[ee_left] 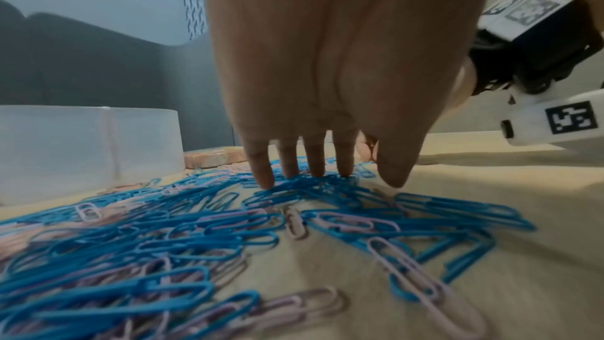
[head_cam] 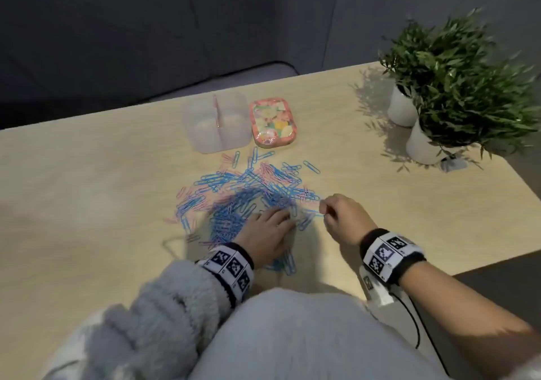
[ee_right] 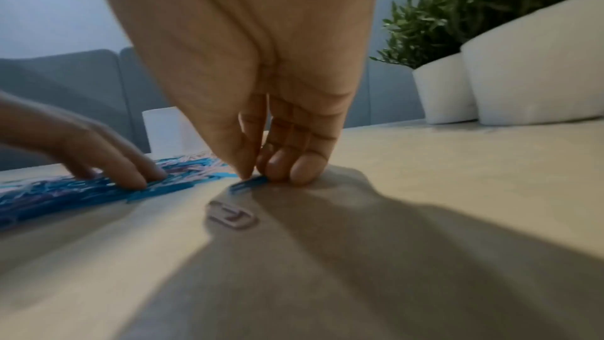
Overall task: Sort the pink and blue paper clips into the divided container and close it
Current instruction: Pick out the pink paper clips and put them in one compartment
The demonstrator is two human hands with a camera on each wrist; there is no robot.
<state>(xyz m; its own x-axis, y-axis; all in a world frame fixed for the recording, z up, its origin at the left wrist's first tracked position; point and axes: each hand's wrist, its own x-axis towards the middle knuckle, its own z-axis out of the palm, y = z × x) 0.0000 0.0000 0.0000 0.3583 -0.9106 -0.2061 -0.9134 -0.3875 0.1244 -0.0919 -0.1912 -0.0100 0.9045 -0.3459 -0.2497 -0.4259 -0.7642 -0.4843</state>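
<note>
A heap of blue and pink paper clips [head_cam: 246, 192] lies spread on the beige table [head_cam: 87, 189]. Behind it stands the clear divided container [head_cam: 216, 122], open, with its flowered lid [head_cam: 273, 122] lying beside it on the right. My left hand [head_cam: 269, 227] lies flat on the near part of the heap, its straight fingertips [ee_left: 314, 169] pressing blue clips. My right hand [head_cam: 325, 208] is at the heap's right edge, thumb and curled fingers pinching a blue paper clip [ee_right: 251, 181] against the table. A single pink clip [ee_right: 232, 213] lies just in front of it.
Two potted green plants in white pots [head_cam: 421, 139] stand at the table's right rear. The table's near right edge [head_cam: 468, 268] runs close to my right wrist. A dark sofa [head_cam: 117, 57] sits beyond the far edge.
</note>
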